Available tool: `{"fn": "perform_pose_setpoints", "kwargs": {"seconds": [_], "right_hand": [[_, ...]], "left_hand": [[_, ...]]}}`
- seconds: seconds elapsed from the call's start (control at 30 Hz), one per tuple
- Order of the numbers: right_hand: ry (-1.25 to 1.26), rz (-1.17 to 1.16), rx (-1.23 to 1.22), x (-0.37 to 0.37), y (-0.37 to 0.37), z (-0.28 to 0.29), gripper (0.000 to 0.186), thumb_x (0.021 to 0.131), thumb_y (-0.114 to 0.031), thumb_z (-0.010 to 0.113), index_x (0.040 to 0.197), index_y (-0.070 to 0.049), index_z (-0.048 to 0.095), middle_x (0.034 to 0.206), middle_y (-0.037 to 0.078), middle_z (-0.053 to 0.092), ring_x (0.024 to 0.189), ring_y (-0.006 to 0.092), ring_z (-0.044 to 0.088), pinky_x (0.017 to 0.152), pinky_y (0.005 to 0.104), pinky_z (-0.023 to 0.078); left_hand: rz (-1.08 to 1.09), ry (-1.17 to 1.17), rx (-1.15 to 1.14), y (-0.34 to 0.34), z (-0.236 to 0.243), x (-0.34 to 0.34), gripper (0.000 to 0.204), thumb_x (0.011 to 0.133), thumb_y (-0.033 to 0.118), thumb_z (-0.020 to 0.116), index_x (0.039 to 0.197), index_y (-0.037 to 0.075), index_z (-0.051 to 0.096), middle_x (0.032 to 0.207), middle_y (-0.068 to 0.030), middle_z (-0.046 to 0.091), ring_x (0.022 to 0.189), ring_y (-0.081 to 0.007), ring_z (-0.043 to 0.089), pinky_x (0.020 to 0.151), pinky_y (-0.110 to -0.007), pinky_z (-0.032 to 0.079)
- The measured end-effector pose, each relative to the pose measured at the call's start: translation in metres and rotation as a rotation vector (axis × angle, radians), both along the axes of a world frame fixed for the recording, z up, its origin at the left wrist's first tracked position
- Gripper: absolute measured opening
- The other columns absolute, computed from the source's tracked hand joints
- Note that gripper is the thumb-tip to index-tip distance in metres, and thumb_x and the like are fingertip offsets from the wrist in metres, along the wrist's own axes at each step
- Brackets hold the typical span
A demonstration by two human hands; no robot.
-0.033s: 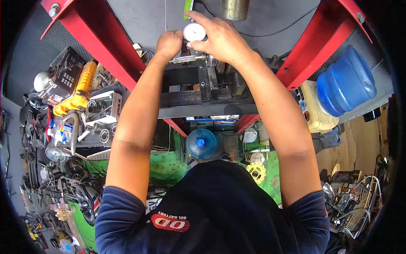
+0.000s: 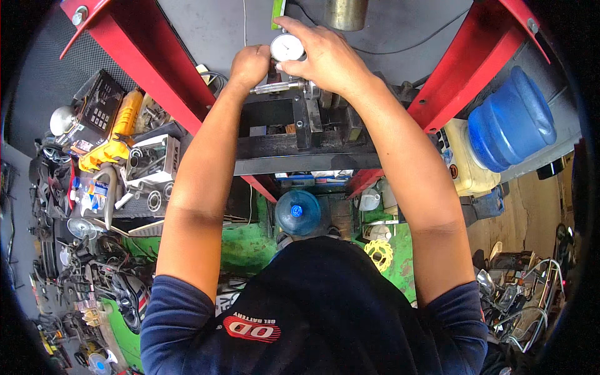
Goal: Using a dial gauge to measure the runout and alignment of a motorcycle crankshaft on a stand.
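Observation:
A round white-faced dial gauge (image 2: 287, 47) stands above a bright metal shaft (image 2: 275, 87) on a dark steel frame (image 2: 306, 164). My right hand (image 2: 331, 61) grips the gauge from the right, index finger over its top and thumb along its lower edge. Just left of the dial, my left hand (image 2: 250, 66) is closed with the thumb side up; whatever lies inside its fingers is hidden. The shaft runs below both hands toward a round metal part (image 2: 325, 99), which my right hand and wrist partly cover.
Red steel posts (image 2: 147, 62) rise on both sides of my arms. At the left, a bench holds a black box (image 2: 100, 112), a yellow tool (image 2: 122, 128) and bearings. A blue water jug (image 2: 512, 119) stands right; another jug (image 2: 297, 212) sits below the frame.

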State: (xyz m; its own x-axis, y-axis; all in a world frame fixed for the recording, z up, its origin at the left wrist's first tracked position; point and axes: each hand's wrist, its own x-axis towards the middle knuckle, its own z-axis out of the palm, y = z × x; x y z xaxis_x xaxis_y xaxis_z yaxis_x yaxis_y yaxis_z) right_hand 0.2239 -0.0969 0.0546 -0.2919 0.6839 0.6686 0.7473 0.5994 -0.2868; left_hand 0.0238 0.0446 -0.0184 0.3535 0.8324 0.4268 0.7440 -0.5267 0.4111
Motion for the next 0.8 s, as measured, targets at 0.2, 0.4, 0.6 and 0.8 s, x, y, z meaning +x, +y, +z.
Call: {"fn": "perform_pose_setpoints", "kwargs": {"seconds": [0.2,0.4,0.6,0.8], "right_hand": [[0.014,-0.002,0.026,0.003,0.002,-0.004,0.079,0.081,-0.028,0.084,0.153,-0.017,0.052,0.114,0.025,0.073,0.106,0.042,0.07,0.095,0.0499,0.056],[0.017,0.003,0.057,0.002,0.003,-0.005,0.079,0.081,-0.027,0.084,0.152,-0.017,0.053,0.113,0.025,0.073,0.104,0.0419,0.071,0.093,0.05,0.057],[0.022,0.004,0.024,0.003,0.002,-0.003,0.078,0.081,-0.027,0.084,0.152,-0.017,0.054,0.114,0.024,0.073,0.104,0.0422,0.071,0.094,0.0501,0.057],[0.011,-0.002,0.015,0.002,0.003,-0.003,0.078,0.081,-0.027,0.084,0.153,-0.017,0.053,0.116,0.024,0.073,0.106,0.0417,0.071,0.094,0.0501,0.057]], "left_hand": [[0.044,-0.109,-0.05,-0.011,0.005,0.008,0.048,0.098,0.034,0.04,0.097,0.002,0.075,0.109,-0.0285,0.072,0.107,-0.0498,0.065,0.095,-0.056,0.049],[0.061,-0.143,-0.058,-0.019,0.008,0.008,0.049,0.097,0.035,0.039,0.097,0.004,0.077,0.107,-0.0268,0.073,0.105,-0.0488,0.067,0.095,-0.055,0.05],[0.09,-0.171,-0.048,-0.023,0.008,0.011,0.049,0.098,0.036,0.04,0.099,0.004,0.077,0.106,-0.0262,0.074,0.104,-0.0487,0.067,0.095,-0.055,0.051],[0.086,-0.155,0.026,-0.02,0.003,0.009,0.049,0.098,0.036,0.04,0.099,0.004,0.076,0.103,-0.0266,0.074,0.1,-0.0498,0.068,0.093,-0.057,0.051]]}}
